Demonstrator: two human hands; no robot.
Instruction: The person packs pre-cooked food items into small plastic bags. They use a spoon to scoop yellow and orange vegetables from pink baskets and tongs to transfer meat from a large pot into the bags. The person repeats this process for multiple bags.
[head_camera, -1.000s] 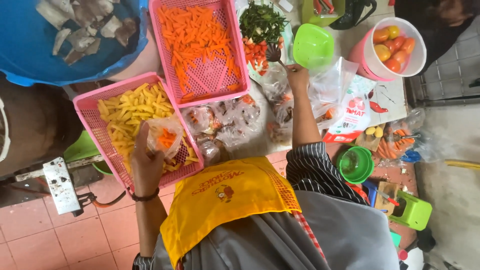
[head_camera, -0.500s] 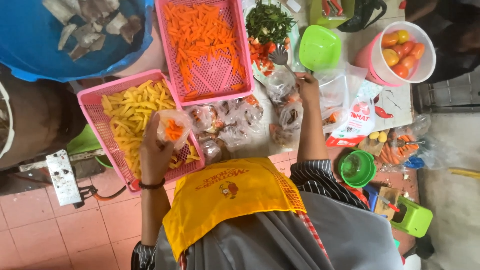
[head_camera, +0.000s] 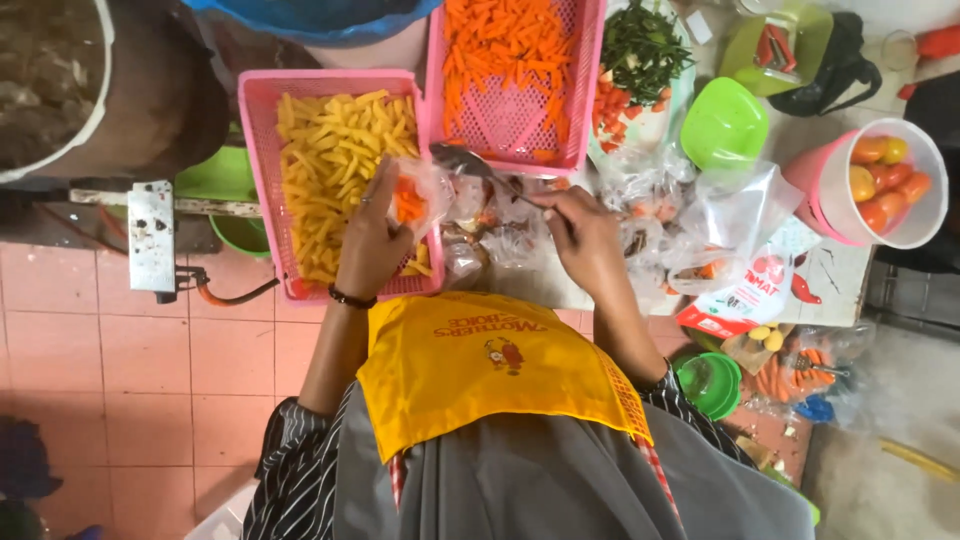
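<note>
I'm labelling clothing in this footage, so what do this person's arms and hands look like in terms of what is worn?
Both forearms are bare, with black-and-white striped sleeves pushed up near the elbows. The left hand has a dark band at the wrist and a ring on one finger. The right hand shows no glove, and no ring or band that I can make out.

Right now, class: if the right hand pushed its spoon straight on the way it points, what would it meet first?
Probably the small bag of carrot pieces held by the left hand; the spoon tip is near its mouth, though depth is unclear.
</note>
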